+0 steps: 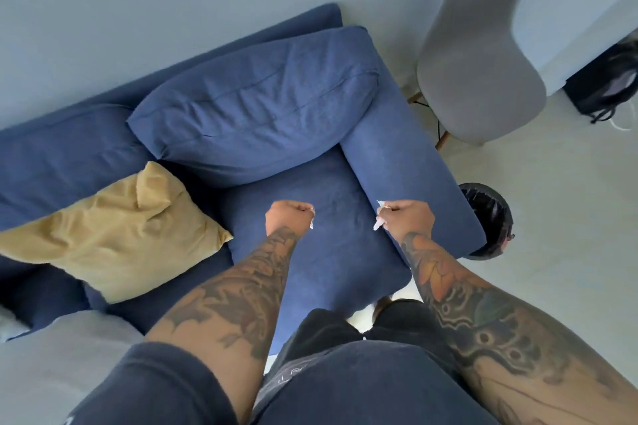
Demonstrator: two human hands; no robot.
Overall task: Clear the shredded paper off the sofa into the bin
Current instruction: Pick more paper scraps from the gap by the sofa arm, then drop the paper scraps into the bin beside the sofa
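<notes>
**White paper scraps, held in both fists**

White shredded paper [379, 217] pokes from the curled fingers of the right hand [407, 217]; a smaller bit shows at the clenched left hand [289, 217]. Both hover above the blue sofa [321, 252] seat. Black-lined bin [490, 217] stands just beyond the armrest. Yellow cushion [117, 235] at left; grey chair [483, 55] behind.

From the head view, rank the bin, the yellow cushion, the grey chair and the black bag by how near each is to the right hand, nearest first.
Measured from the right hand, which grips shredded paper:
1. Bin, just right of it, past the sofa arm.
2. Yellow cushion, far left on the sofa seat.
3. Grey chair, up and right by the wall.
4. Black bag, farthest right.
</notes>
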